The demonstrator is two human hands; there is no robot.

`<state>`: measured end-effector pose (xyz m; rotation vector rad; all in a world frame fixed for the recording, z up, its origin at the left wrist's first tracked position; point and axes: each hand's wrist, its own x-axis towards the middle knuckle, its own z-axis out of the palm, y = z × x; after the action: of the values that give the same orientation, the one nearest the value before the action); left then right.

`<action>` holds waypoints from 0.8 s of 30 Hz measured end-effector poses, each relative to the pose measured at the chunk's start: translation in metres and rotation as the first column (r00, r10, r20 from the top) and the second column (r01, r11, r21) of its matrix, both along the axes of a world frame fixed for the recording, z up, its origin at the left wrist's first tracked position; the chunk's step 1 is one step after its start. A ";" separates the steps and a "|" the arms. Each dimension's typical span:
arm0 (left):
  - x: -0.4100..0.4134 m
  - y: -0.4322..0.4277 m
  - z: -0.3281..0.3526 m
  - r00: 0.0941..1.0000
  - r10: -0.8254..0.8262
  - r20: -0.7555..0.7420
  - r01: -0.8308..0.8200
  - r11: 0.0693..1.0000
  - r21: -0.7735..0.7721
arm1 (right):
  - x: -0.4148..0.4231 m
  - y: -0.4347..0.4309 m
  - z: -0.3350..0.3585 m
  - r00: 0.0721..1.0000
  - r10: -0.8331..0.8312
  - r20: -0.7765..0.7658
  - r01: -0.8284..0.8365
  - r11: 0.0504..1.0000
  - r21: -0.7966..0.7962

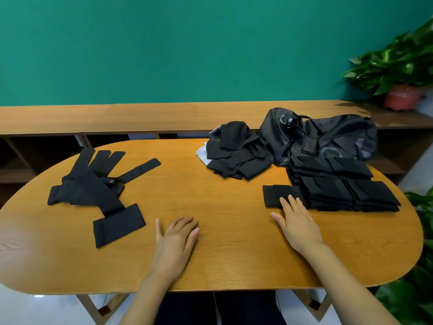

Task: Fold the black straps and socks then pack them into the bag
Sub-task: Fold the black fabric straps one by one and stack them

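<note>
Observed: oval wooden desk, directions taken from its centre with 6 o'clock nearest the person.

Left hand: at 6 o'clock, palm down on the bare wood, fingers straight and together, holding nothing.

Right hand: at 4 o'clock, palm down, fingers extended. Their tips rest on the near edge of a folded strap; nothing is gripped.

That folded strap lies flat at 3 o'clock, touching the left side of the stack of folded straps. The bag, black and slumped, sits at 1 o'clock directly behind the stack. Whether its opening is unzipped cannot be told. A loose pile of socks, with a pale cloth showing under it, lies at 12 o'clock, beside the bag. The unfolded straps lie crossed over one another at 9 o'clock, well apart from both hands.

Assessment: the step in hand appears to be pressing and placing the folded strap against the stack. Folding looks partly done, and packing is not begun.

Recommendation: press flat along the fold so it does not spring open, and square its edges with the stack. For the next strap, lift the topmost of the tangle first to avoid dragging the others.
</note>
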<state>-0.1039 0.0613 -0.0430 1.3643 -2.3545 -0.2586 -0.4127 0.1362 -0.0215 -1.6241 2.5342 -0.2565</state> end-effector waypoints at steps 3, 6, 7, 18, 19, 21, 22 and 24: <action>0.000 0.000 0.001 1.000 0.002 0.001 -0.002 1.000 0.006 | -0.004 0.001 -0.001 1.000 -0.011 -0.006 0.011 1.000 -0.001; -0.001 0.001 0.003 1.000 0.003 0.005 -0.003 1.000 0.011 | -0.007 0.000 -0.001 1.000 -0.004 -0.029 0.004 1.000 0.008; -0.001 0.001 0.003 1.000 0.003 0.007 -0.003 1.000 0.013 | -0.007 0.001 -0.001 1.000 -0.003 -0.030 0.003 1.000 0.011; 0.000 0.001 0.005 1.000 -0.016 0.008 0.016 0.999 0.029 | 0.011 -0.002 0.003 0.995 0.073 -0.060 -0.074 0.997 -0.003; 0.001 0.001 0.007 1.000 -0.015 0.005 0.015 0.999 0.033 | 0.018 -0.004 0.004 0.992 0.106 -0.065 -0.107 0.994 -0.009; 0.002 0.001 0.010 1.000 -0.005 0.001 0.005 0.999 0.044 | 0.034 -0.009 0.005 0.984 0.167 -0.055 -0.168 0.986 -0.020; 0.005 0.001 0.010 1.000 0.005 0.000 -0.005 0.999 0.040 | 0.043 -0.013 0.005 0.980 0.193 -0.046 -0.195 0.980 -0.028; 0.014 0.000 0.010 0.999 0.034 0.011 -0.035 0.999 0.012 | 0.062 -0.021 0.006 0.969 0.246 -0.033 -0.247 0.968 -0.035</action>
<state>-0.0899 0.0612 -0.0330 1.4140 -2.3394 -0.2570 -0.3503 0.1149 -0.0157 -1.9472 2.3267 -0.2595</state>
